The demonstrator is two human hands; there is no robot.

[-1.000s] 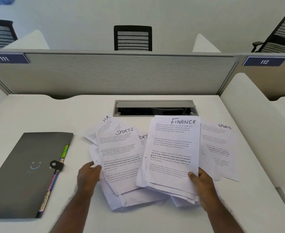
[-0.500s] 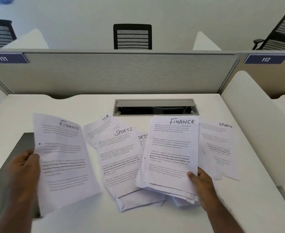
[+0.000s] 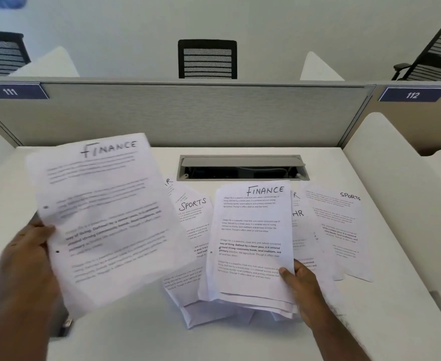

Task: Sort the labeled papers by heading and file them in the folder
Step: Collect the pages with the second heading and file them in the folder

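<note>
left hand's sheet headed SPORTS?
No. The sheet gripped by the left hand is headed FINANCE, like the top sheet of the stack under the right hand.

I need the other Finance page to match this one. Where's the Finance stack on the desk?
In the head view it lies right of centre, under the right hand, just below the cable tray: the Finance stack.

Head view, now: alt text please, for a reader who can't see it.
A person's left hand lifts a FINANCE sheet over a white desk, while the right hand holds a FINANCE-topped stack among loose SPORTS and HR pages.
</note>
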